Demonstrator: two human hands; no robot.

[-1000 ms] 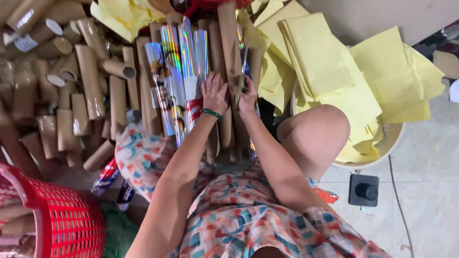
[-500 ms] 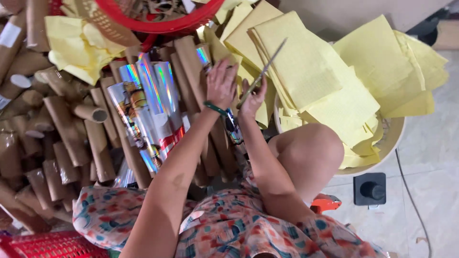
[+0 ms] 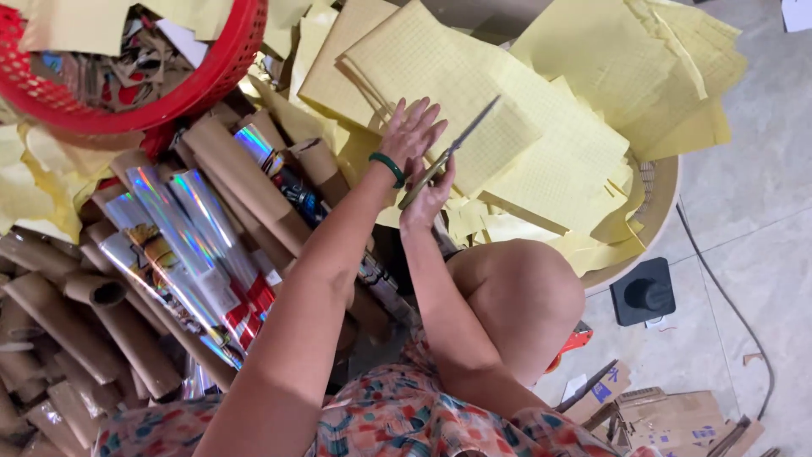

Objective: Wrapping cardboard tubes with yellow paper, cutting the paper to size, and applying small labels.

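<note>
My left hand [image 3: 412,131], with a green bangle at the wrist, is flat with fingers spread on a stack of yellow grid-lined paper sheets [image 3: 499,127]. My right hand [image 3: 425,196] grips a pair of scissors [image 3: 452,151] whose blades point up and right over the same sheets. Below and left lie several shiny holographic foil tubes [image 3: 182,245] among brown cardboard tubes [image 3: 68,322]. My bare knee [image 3: 516,296] sits just under the paper pile.
A red plastic basket [image 3: 178,93] full of paper scraps stands at the top left. A pale round tray [image 3: 651,228] holds the yellow sheets. A black block [image 3: 643,292] with a cable and flattened cardboard boxes [image 3: 668,415] lie on the grey floor at right.
The view has swung up and right. Both hands moved from the foil tubes up to the yellow sheets; the left hand now lies flat on the paper, scissors still in the right.
</note>
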